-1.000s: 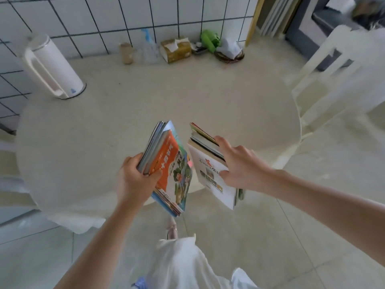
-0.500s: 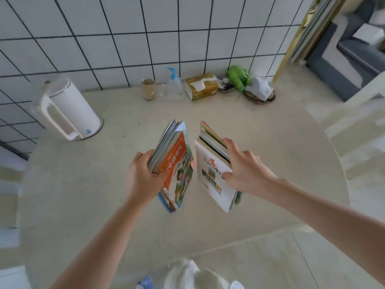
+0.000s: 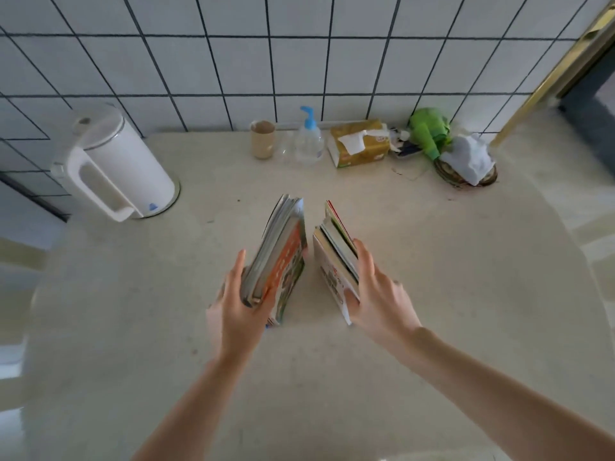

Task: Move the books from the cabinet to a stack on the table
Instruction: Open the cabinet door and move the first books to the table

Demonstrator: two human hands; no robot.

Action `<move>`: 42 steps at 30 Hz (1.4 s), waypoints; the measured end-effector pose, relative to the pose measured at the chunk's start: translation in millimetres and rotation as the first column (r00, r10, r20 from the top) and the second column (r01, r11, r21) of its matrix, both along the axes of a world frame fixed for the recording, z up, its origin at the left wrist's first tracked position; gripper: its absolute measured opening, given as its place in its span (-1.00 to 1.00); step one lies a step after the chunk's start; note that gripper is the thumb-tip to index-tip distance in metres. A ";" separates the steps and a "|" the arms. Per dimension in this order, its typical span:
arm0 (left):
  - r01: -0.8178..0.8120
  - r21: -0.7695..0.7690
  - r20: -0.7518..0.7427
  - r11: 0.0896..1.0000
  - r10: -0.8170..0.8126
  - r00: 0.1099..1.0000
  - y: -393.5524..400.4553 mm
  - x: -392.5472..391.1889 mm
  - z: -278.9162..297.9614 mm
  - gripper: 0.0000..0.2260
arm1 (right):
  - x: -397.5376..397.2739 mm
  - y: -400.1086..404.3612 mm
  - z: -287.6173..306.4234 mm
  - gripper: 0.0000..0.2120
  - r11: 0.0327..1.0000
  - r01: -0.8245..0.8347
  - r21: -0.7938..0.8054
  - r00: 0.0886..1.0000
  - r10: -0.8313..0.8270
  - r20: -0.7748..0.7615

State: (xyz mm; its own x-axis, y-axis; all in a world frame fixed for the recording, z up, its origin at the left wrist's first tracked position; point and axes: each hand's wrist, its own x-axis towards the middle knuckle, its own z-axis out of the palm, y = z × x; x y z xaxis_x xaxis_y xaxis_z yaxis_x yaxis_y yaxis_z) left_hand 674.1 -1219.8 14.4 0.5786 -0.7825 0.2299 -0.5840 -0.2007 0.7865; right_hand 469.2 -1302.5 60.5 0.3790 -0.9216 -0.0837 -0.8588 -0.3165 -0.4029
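Over the table [image 3: 432,294], the left hand [image 3: 233,311] grips one bundle of books [image 3: 279,257] and the right hand [image 3: 379,294] grips another bundle [image 3: 336,261], seemingly about to be laid flat and stacked.

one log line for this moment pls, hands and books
left hand: holds orange-cover books on edge | right hand: holds white-cover books on edge | bundles apart above table | stack: not formed

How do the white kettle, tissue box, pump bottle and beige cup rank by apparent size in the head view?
1. white kettle
2. tissue box
3. pump bottle
4. beige cup, though it looks close to the bottle
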 end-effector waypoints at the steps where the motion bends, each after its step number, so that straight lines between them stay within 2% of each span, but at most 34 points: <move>1: -0.035 -0.021 -0.112 0.999 0.032 0.993 1.6 -5.3 -0.2 -0.28 | 0.4 0.6 -1.5 -0.20 1.000 -0.003 -0.007 1.000 0.003 0.006; 3: -0.095 -0.071 -0.296 0.993 0.070 0.953 0.2 -18.8 -2.1 -0.24 | 1.1 1.6 -4.3 -0.23 0.999 -0.019 -0.030 1.000 0.019 0.013; 4: -0.121 -0.097 -0.326 0.988 0.083 0.942 -1.5 -24.4 -4.4 -0.28 | 0.9 2.0 -6.1 -0.24 0.999 -0.034 -0.038 0.999 0.034 0.010; 8: -0.094 -0.084 -0.343 0.992 0.059 0.937 -4.3 -32.9 -25.3 -0.54 | 1.7 0.3 -9.7 -0.22 0.998 -0.042 -0.039 0.999 0.043 0.007; 11: -0.128 -0.047 -0.361 0.991 0.103 0.927 -4.7 -36.1 -33.2 -0.58 | 0.8 2.3 -6.9 -0.24 1.000 -0.006 -0.024 1.000 0.006 0.014; 16: -0.139 -0.032 -0.320 0.990 0.121 0.940 0.5 -39.7 -40.3 -0.46 | 4.5 1.5 -1.1 -0.29 1.000 0.021 0.020 1.000 -0.021 -0.015; 19: -0.133 -0.056 -0.291 0.989 0.112 0.950 1.6 -36.9 -42.2 -0.49 | 6.0 0.5 -1.0 -0.34 1.000 0.020 0.015 1.000 -0.019 -0.015; 23: -0.028 -0.064 -0.128 0.998 0.020 0.992 -1.7 -27.8 -39.6 -0.46 | 3.1 -3.0 2.3 -0.35 0.998 0.061 0.017 0.998 -0.062 0.004; 28: 0.108 -0.035 -0.065 0.994 -0.110 0.992 2.8 -19.3 -52.6 -0.45 | 1.4 -1.8 1.2 -0.34 0.992 0.124 -0.001 0.992 -0.124 -0.014; 32: 0.166 -0.052 -0.020 0.985 -0.167 0.986 -1.0 -14.6 -50.6 -0.55 | -2.7 -3.7 2.1 -0.36 0.984 0.175 0.010 0.984 -0.175 -0.019; 34: 0.168 -0.030 -0.083 0.985 -0.170 0.982 -7.1 -6.3 -48.0 -0.62 | -4.0 -5.9 4.1 -0.36 0.984 0.177 0.022 0.984 -0.177 -0.023; 37: 0.110 0.049 -0.312 0.993 -0.089 0.946 -18.9 11.4 -31.3 -0.72 | -4.8 -7.3 3.9 -0.37 0.983 0.186 0.010 0.982 -0.185 -0.026; 40: 0.136 0.037 -0.488 0.990 -0.101 0.867 -31.5 33.9 0.4 -0.66 | -3.6 -7.3 2.1 -0.38 0.981 0.191 0.015 0.981 -0.191 -0.025; 42: 0.191 0.022 -0.636 0.981 -0.133 0.760 -39.9 57.7 17.5 -0.66 | -3.2 -6.3 0.9 -0.38 0.981 0.192 0.010 0.981 -0.192 -0.021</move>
